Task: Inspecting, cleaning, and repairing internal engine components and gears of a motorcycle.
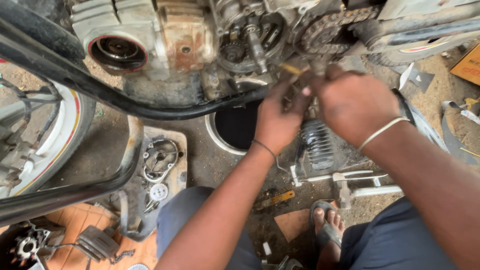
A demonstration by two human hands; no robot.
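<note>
- Engine (240,45) of the motorcycle, cover off, faces both raised hands.
- Left hand (277,122) pinches a small yellowish tool (292,69).
- Right hand (352,105) curls closed beside it; contents hidden.

The engine (190,35) is dull cast metal, one block rusted brown and rough; its drive chain (327,27) looks greasy and dark. A black ribbed rubber footpeg (317,145) — matt, dusty — shows beside glossy black frame tubing (125,102). The floor (205,160) is rough, gritty dirt.

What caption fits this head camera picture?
Both hands, left hand and right hand, work at an opened motorcycle engine above a dark round pan.
</note>
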